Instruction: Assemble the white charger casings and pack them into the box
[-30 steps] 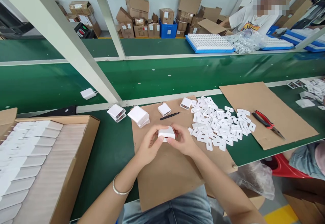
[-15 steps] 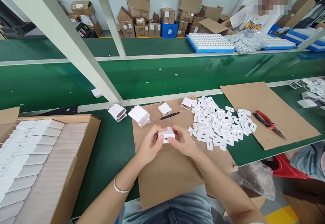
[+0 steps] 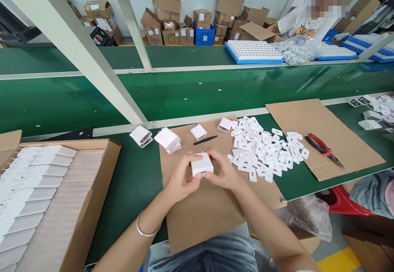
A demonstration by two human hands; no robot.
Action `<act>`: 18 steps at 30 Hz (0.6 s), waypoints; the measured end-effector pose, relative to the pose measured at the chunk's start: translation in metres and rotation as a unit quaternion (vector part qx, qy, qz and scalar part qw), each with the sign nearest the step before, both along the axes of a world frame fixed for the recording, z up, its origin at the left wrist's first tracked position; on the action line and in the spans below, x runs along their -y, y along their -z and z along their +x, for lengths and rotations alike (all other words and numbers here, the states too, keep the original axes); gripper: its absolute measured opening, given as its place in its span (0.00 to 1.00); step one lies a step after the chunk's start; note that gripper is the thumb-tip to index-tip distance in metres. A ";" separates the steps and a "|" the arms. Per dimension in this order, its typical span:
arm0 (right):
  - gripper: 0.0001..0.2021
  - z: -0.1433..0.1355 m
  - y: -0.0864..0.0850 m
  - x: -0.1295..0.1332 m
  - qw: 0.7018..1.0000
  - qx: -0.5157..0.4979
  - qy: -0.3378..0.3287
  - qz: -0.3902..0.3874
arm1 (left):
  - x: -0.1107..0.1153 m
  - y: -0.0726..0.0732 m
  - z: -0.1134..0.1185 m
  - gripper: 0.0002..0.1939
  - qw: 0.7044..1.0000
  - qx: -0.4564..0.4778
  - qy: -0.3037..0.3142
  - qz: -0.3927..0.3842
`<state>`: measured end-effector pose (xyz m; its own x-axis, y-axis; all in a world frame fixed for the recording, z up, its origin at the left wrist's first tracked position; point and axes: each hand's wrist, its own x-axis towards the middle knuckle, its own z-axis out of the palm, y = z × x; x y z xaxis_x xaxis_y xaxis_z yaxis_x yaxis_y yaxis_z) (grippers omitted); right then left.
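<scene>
A small white plastic casing point(image 3: 202, 163) with a dark slot in its near edge is held between both hands above the brown cardboard sheet point(image 3: 209, 222). My left hand point(image 3: 182, 177) is closed on its left side, thumb at the near edge. My right hand point(image 3: 223, 171) pinches its right side with thumb and fingers. Beyond lie black tweezers point(image 3: 205, 140), a single white casing point(image 3: 198, 132) and another casing point(image 3: 225, 125). Stacked casings point(image 3: 168, 140) sit to the left, with more casings point(image 3: 140, 135) beside them. A heap of flat white cover plates point(image 3: 261, 148) spreads to the right.
An open carton point(image 3: 101, 181) with rows of white parts stands at left. Red-handled pliers point(image 3: 325, 150) rest on a second cardboard sheet point(image 3: 320, 128). A slanted metal post point(image 3: 92, 66) crosses the left side. Behind the green conveyor belt point(image 3: 191, 91), a person point(image 3: 308, 21) is near blue trays point(image 3: 258, 52).
The casing in my hands has tilted, so more of its broad top face shows and its slotted edge sits lower. The fingers have shifted slightly around it.
</scene>
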<state>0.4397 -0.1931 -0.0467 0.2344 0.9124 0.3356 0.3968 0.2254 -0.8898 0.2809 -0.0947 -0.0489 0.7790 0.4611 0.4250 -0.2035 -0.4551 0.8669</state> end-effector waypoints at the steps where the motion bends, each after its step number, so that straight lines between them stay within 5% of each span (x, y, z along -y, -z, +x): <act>1: 0.19 0.000 0.000 0.000 1.000 0.003 -0.004 0.009 | 0.001 -0.001 0.000 0.14 1.000 0.009 -0.002 0.015; 13: 0.23 0.001 0.003 0.001 0.997 -0.014 -0.031 0.067 | 0.007 -0.005 -0.002 0.18 0.990 0.059 -0.035 0.126; 18: 0.22 -0.002 0.001 0.002 0.995 -0.011 -0.051 0.081 | 0.009 -0.007 -0.003 0.17 0.992 0.064 -0.035 0.101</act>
